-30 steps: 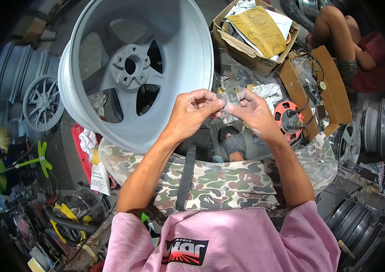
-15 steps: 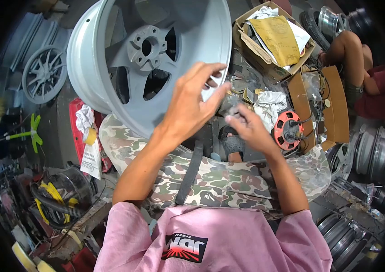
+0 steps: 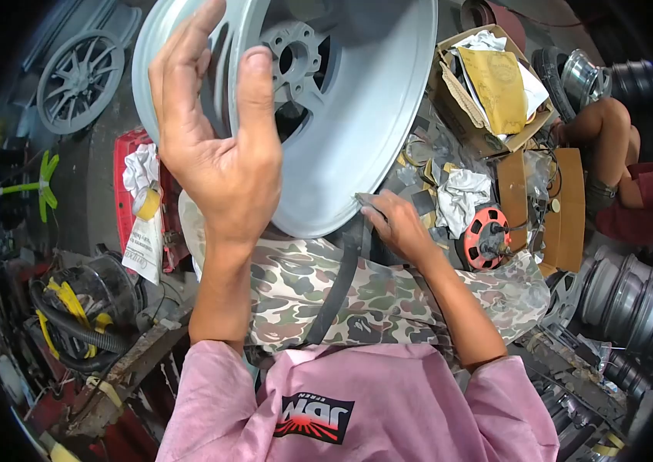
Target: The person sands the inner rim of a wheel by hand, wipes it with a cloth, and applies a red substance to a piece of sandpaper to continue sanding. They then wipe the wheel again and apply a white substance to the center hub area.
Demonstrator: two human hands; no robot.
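Observation:
A large grey-primed car wheel rim (image 3: 342,169) leans in front of me, its spoked centre and bolt holes facing up and toward me. My left hand (image 3: 226,165) is raised over the rim's left side, fingers and thumb spread, with nothing in it. Down at the rim's lower right edge, my right hand (image 3: 397,223) pinches a small grey piece of sandpaper (image 3: 362,200) against the lip. Camouflage cloth (image 3: 388,292) covers my lap, just below the wheel.
A cardboard box (image 3: 488,138) with papers stands at right, near a white rag (image 3: 463,196) and an orange cable reel (image 3: 484,237). Another person's bent leg (image 3: 599,131) shows beyond. A red case (image 3: 130,146) lies left. Other wheels (image 3: 84,81) stand around.
My left hand has moved left and up, opening wide over the wheel. My right hand has come down-left to the rim's edge. The view has shifted, and the wheel appears farther right.

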